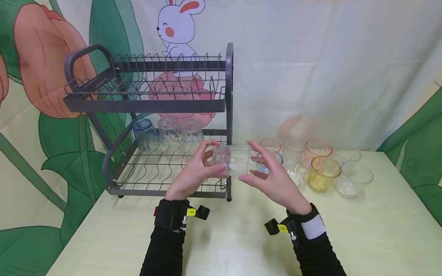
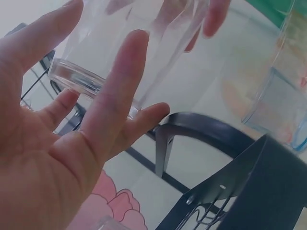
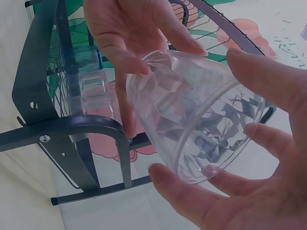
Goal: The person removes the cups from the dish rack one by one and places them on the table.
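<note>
A clear glass (image 1: pixel 236 160) is held sideways in the air in front of the dish rack (image 1: pixel 145 105), its base to the left and its mouth to the right. My left hand (image 1: pixel 198 170) grips the base end between thumb and fingers. Around the rim are the thumb and fingers of my right hand (image 1: pixel 271 178). Faceted walls show on the glass (image 3: pixel 165 105) in the right wrist view. The left wrist view shows its thick base (image 2: pixel 76 76) close to the left fingers.
On the rack's lower tier stand an upside-down blue glass (image 1: pixel 145 136) and two clear glasses (image 1: pixel 191 132). Right of the hands, several upright glasses cluster on the table (image 1: pixel 345 237), among them a yellow glass (image 1: pixel 322 176) and a blue-rimmed glass (image 1: pixel 272 159). A patterned cloth (image 1: pixel 276 69) hangs behind.
</note>
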Motion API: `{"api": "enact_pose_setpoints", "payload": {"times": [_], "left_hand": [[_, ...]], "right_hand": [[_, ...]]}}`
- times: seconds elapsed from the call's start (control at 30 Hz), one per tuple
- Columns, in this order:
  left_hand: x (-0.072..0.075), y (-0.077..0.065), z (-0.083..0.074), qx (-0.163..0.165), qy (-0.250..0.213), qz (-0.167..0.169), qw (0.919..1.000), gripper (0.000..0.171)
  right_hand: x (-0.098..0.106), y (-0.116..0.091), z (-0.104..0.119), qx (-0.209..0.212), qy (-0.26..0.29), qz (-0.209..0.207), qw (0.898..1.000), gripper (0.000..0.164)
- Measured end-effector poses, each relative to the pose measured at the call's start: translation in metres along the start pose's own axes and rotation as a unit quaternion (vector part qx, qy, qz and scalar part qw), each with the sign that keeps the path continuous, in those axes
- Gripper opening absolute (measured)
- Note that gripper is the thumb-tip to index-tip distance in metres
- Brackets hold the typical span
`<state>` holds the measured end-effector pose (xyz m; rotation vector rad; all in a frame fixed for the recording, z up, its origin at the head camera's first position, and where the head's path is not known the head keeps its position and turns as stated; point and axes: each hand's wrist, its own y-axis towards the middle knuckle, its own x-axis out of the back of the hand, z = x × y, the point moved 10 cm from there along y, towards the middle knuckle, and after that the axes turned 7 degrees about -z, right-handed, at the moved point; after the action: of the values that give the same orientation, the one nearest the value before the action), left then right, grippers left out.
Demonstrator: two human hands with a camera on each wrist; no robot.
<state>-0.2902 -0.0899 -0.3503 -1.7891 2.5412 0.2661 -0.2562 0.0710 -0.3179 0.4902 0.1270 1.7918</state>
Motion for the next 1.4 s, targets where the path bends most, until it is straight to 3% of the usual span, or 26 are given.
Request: {"api": "enact_pose_setpoints", "payload": {"times": [0.17,0.33,0.67,0.97,1.2,1.4], "left_hand": [[-0.008,0.001,0.0,-0.008,-0.013,0.008,0.9998,0.071],[-0.016,0.005,0.003,-0.009,-0.018,0.017,0.9996,0.067],[-0.016,0.006,0.003,-0.023,0.064,0.013,0.9976,0.061],[-0.001,0.004,-0.004,-0.025,0.125,-0.006,0.9919,0.055],[0.019,0.011,-0.025,-0.04,0.203,-0.032,0.9778,0.053],[0.035,0.015,-0.036,-0.034,0.235,-0.047,0.9703,0.05]], "right_hand": [[0.009,-0.001,0.002,0.001,-0.004,-0.012,1.0,0.078],[0.026,-0.003,0.007,0.01,-0.048,-0.032,0.998,0.075],[0.045,-0.008,0.017,0.024,-0.091,-0.033,0.995,0.072],[0.056,-0.013,0.014,-0.002,-0.14,-0.037,0.989,0.072],[0.052,-0.009,0.021,0.042,-0.253,-0.024,0.966,0.071],[0.055,-0.009,0.019,0.025,-0.295,-0.008,0.955,0.072]]}}
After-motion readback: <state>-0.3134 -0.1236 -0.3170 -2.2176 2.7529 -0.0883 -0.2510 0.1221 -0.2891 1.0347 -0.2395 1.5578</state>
